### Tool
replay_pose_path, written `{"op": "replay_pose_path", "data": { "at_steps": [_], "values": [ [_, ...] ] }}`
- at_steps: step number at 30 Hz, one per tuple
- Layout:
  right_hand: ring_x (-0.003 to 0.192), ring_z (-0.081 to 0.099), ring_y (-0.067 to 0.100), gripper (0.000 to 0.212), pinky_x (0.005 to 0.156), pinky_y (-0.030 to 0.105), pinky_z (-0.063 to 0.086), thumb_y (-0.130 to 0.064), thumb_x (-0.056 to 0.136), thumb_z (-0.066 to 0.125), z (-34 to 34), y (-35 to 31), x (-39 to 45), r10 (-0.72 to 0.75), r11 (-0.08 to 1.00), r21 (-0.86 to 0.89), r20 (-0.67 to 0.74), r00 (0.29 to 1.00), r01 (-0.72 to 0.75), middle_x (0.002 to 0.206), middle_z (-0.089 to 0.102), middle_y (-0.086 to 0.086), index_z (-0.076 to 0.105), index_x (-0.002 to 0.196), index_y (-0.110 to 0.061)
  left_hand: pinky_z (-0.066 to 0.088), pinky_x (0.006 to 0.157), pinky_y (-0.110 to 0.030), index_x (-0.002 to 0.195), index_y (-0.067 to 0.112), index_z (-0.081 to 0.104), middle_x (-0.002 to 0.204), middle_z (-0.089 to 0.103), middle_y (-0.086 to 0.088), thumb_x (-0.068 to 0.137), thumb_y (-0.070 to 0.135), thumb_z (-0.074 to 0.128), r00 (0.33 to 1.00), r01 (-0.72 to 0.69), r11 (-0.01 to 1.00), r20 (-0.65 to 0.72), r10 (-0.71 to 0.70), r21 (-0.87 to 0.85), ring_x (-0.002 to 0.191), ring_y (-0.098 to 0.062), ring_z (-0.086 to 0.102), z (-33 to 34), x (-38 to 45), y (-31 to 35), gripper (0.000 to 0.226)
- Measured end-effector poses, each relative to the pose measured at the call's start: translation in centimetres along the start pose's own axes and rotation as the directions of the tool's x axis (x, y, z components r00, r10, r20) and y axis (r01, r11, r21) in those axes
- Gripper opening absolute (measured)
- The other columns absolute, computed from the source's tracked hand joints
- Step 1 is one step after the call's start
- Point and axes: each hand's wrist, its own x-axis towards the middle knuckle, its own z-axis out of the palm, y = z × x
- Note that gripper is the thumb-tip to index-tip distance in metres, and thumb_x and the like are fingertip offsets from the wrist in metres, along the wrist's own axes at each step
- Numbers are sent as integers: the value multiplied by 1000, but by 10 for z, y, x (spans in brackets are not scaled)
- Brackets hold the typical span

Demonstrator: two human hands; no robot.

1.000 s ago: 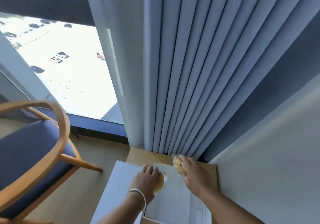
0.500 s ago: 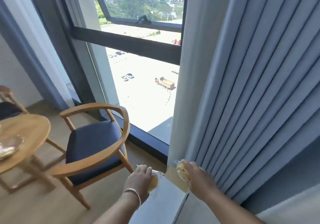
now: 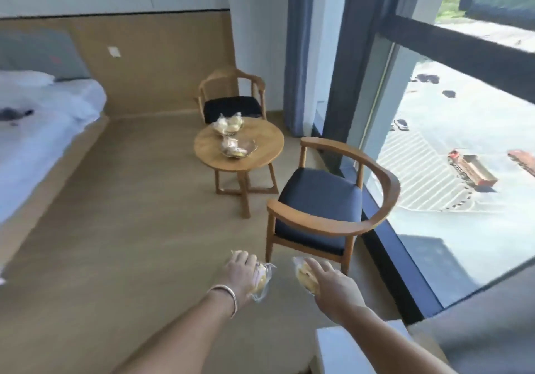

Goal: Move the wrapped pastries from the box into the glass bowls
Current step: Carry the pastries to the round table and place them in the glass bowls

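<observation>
Head view: my left hand [image 3: 240, 275] grips one pastry [image 3: 262, 279], my right hand [image 3: 333, 289] another [image 3: 305, 279], both well short of the bowls [image 3: 238, 148] on the desk [image 3: 269, 142]. I should carry them level, pass left of the chair [image 3: 327, 200], and lower rather than drop each.

Much of each wrapped pastry is hidden: the left hand [image 3: 241, 275] covers most of the left pastry [image 3: 262, 279], and the right hand [image 3: 333, 289] covers part of the right pastry [image 3: 305, 276]. The white box [image 3: 341, 350] is cut off by the bottom edge. On the round table [image 3: 269, 142], the contents of the two glass bowls [image 3: 238, 148] are too small and blurred to count. The bed [image 3: 43, 119] is cut off at the left edge.
</observation>
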Motion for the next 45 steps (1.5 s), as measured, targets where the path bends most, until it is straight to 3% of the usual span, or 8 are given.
{"op": "replay_pose_path", "data": {
  "at_steps": [6,13,16,25,45],
  "values": [
    [112,58,24,74,85,32,50,-12,89,53,6,-105,70,-241,969,-39,43,970,242,136,47,-3,19,149,-37,27,108,-29,134,17,38,133,43,-3,84,32,63,973,230,973,3,-230,16,127,-23,37,7,-40,-105,59],
    [98,60,25,77,68,32,44,-6,83,51,0,-182,135,-359,923,-114,85,929,367,126,49,-5,18,142,-42,32,102,-27,124,22,39,129,43,1,79,38,66,930,363,929,-40,-366,-71,124,-20,39,7,-43,-191,55],
    [99,61,26,76,68,31,40,-6,84,50,-4,-202,161,-370,917,-132,71,926,377,128,48,-5,16,143,-42,31,103,-27,125,22,38,130,43,1,79,40,69,928,363,929,-54,-368,-75,126,-19,37,8,-30,-218,59],
    [104,60,26,76,78,33,47,-9,87,51,-2,-233,248,-391,910,-117,80,917,398,132,48,-4,16,145,-42,32,103,-26,127,23,38,132,42,2,76,43,74,929,357,926,-53,-365,-119,129,-18,35,9,36,-281,65],
    [106,60,25,70,78,34,49,-11,86,55,-36,-320,587,-509,854,-56,119,853,517,125,49,-2,22,144,-37,38,97,-28,130,24,39,128,43,4,74,43,76,865,501,865,17,-501,-30,123,-19,40,-50,256,-481,70]
  ]
}}
